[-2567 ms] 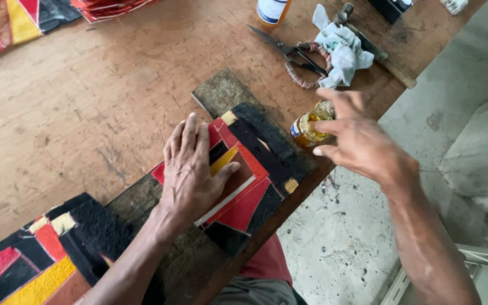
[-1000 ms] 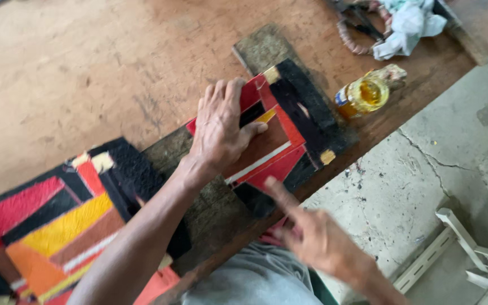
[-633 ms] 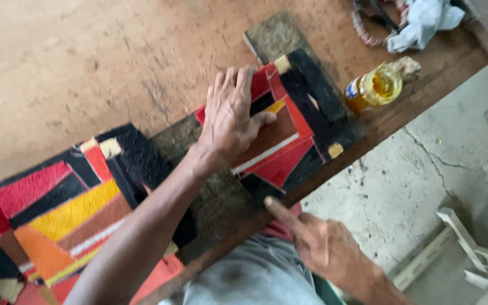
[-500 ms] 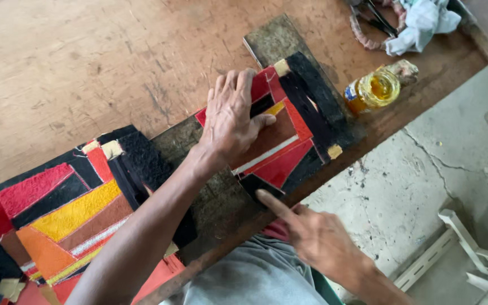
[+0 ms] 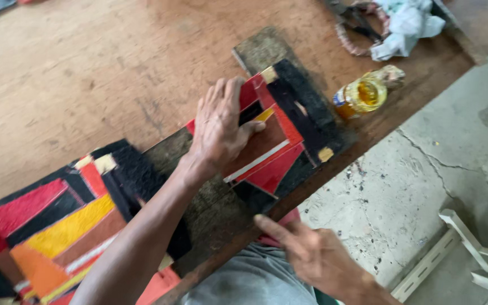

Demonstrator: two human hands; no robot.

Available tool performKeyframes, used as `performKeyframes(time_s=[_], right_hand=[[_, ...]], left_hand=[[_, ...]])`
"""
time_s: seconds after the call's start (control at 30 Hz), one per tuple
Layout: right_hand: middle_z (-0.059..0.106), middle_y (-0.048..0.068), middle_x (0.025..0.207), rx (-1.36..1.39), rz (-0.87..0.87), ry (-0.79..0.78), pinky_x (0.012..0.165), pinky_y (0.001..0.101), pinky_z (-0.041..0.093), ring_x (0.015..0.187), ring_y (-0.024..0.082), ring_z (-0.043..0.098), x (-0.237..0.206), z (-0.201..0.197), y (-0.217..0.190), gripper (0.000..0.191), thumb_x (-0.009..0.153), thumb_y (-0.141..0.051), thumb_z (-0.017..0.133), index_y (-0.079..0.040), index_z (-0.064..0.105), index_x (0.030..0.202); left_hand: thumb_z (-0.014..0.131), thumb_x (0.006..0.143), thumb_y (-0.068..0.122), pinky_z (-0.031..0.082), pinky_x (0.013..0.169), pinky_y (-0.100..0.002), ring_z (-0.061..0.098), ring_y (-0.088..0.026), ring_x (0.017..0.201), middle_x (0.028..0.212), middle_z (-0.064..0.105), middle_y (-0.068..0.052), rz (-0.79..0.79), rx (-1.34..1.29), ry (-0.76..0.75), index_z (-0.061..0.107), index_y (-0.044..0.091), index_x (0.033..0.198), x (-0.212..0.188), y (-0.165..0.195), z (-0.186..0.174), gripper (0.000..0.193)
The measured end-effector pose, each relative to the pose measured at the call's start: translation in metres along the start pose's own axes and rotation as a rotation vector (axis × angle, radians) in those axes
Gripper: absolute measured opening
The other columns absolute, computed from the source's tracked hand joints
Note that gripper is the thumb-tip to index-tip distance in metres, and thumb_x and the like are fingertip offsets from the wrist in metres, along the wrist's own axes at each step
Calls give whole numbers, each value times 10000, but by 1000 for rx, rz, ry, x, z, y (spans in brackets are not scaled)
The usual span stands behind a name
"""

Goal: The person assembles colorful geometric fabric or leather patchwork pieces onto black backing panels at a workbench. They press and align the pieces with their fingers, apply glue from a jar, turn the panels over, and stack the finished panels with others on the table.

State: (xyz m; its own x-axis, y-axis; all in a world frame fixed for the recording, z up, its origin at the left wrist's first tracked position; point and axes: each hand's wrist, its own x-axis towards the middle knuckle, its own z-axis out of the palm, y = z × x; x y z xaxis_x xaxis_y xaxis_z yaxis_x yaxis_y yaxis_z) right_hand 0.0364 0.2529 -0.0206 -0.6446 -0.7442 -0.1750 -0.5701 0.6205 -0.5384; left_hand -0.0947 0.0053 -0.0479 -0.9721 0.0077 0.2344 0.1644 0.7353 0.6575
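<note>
My left hand (image 5: 219, 127) lies flat, fingers together, on a patchwork panel of red, black, brown and yellow pieces (image 5: 289, 135) at the near edge of the wooden table (image 5: 86, 73). My right hand (image 5: 312, 254) hovers below the table edge over my lap, fingers loosely spread, holding nothing. A small open jar of yellow liquid (image 5: 362, 95) stands to the right of the panel, near the table edge.
A second, larger patchwork panel (image 5: 57, 220) lies at the lower left. A dark worn board (image 5: 261, 48) sits under the first panel. A white cloth (image 5: 405, 25) and scissors (image 5: 354, 20) lie at the top right. Concrete floor (image 5: 425, 186) shows on the right.
My right hand left the jar and dropped below the table edge in front of my lap. The left hand stayed pressed on the panel. The view shifted left.
</note>
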Motion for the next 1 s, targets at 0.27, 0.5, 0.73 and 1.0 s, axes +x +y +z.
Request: performKeyframes(time_s=[0.27, 0.5, 0.73, 1.0], right_hand=[[746, 156, 859, 107, 214, 105, 560, 384, 623, 620, 292, 735, 1, -15, 23, 818, 832, -82, 747, -107, 386, 1565], [746, 89, 980, 143, 576, 75, 479, 366, 600, 527, 245, 729, 8, -64, 78, 808, 896, -82, 675, -191, 317, 1612], [703, 166, 800, -505, 417, 76, 378, 335, 516, 444, 183, 614, 5, -65, 109, 807, 893, -76, 628, -92, 279, 1620], [644, 76, 782, -438, 227, 68, 328, 294, 526, 409, 151, 586, 2, -64, 80, 698, 900, -32, 622, -90, 440, 1571]], left_hand=[[888, 728, 301, 413, 919, -496, 530, -388, 1128, 1151, 567, -180, -39, 15, -29, 497, 44, 1316, 4, 10, -4, 752], [875, 728, 305, 413, 931, -504, 534, -391, 1141, 1179, 575, -184, 20, 21, -38, 480, 11, 1341, 6, 12, -4, 786], [875, 730, 312, 415, 933, -502, 533, -392, 1150, 1188, 575, -186, -11, 39, -53, 481, 4, 1349, 9, 14, -1, 796], [884, 703, 303, 441, 909, -506, 567, -372, 1100, 1152, 594, -177, -25, 54, -50, 512, -8, 1313, 15, 23, -5, 779]])
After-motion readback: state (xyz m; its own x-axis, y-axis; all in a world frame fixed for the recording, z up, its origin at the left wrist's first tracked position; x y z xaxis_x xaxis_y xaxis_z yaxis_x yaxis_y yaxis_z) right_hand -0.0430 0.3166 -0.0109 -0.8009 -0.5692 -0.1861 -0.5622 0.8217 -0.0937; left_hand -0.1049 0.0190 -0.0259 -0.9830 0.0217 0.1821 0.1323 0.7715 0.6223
